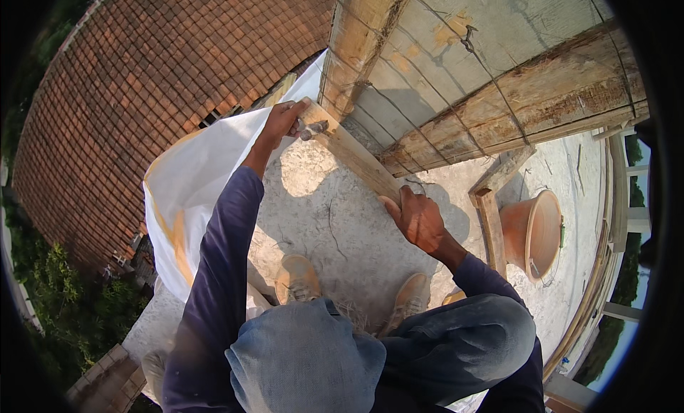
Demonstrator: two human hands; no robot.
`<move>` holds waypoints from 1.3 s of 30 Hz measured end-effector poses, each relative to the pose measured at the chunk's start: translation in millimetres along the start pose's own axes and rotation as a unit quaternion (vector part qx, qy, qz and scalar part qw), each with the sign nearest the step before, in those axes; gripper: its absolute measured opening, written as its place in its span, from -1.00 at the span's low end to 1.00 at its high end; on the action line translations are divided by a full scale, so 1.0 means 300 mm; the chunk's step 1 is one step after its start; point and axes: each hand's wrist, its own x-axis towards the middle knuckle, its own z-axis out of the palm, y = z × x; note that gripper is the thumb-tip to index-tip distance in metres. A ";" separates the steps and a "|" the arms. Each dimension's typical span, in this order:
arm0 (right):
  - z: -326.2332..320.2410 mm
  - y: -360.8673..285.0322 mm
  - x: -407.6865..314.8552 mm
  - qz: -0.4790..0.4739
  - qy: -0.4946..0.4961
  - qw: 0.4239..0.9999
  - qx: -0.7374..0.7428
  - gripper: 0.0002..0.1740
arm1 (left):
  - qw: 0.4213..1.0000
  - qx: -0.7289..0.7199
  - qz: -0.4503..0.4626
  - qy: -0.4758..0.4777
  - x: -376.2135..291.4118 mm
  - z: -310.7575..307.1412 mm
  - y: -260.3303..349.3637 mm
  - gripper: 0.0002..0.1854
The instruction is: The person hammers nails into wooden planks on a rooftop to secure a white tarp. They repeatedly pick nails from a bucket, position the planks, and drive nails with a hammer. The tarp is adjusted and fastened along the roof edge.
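A short wooden board (359,159) slants across in front of me, against the foot of the wire-tied timbers. My left hand (283,122) grips its far upper end, thumb over the edge. Beside those fingers a dark metal piece (314,130), which looks like a hammer head, sticks out over the board; its handle is hidden. At the near lower end, my right hand (422,221) is closed around the board. Close beyond stands a concrete column (427,87), with a long rough timber (513,98) and an upright timber (360,44) bound along it by wire.
White sheeting (214,151) with orange marks hangs along the left edge, beyond which lies a tiled roof (160,55) below. An orange bucket (529,235) lies tipped on the concrete floor (331,226), near angled wooden pieces (489,215). Loose wire (334,231) lies between my shoes.
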 end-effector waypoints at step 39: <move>0.007 0.019 -0.025 -0.103 -0.015 0.994 -0.014 -0.41 | 0.999 -0.018 0.001 -0.029 -0.004 -0.010 0.010 -0.47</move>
